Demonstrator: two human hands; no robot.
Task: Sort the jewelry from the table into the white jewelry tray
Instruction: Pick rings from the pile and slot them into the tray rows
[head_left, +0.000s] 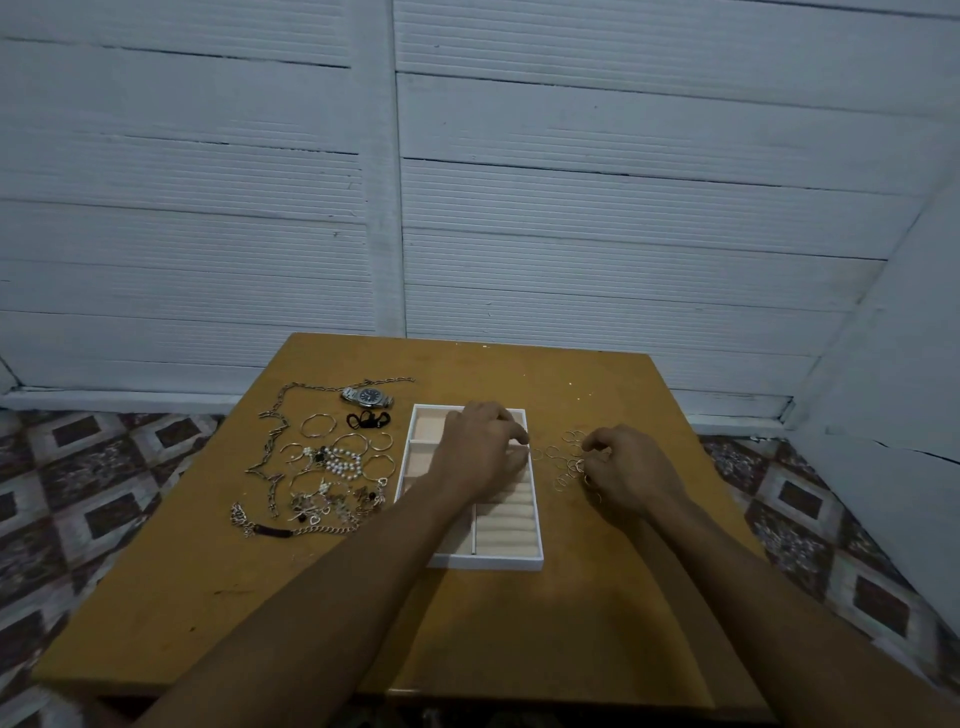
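White plank wall behind the worktop (519, 613); light, slippery rings (563, 462) need rim pinches. Right hand (631, 475) grip narrow, contents unclear; left hand (480, 449) curled over the tray (485, 562), contents unclear.

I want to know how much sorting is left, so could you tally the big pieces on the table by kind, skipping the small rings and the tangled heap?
Wristwatch: 1
Long chain necklace: 1
Pearl bracelet: 1
Chain bracelet with dark plate: 1
Black hair tie: 1
Total: 5, all left of the white tray.
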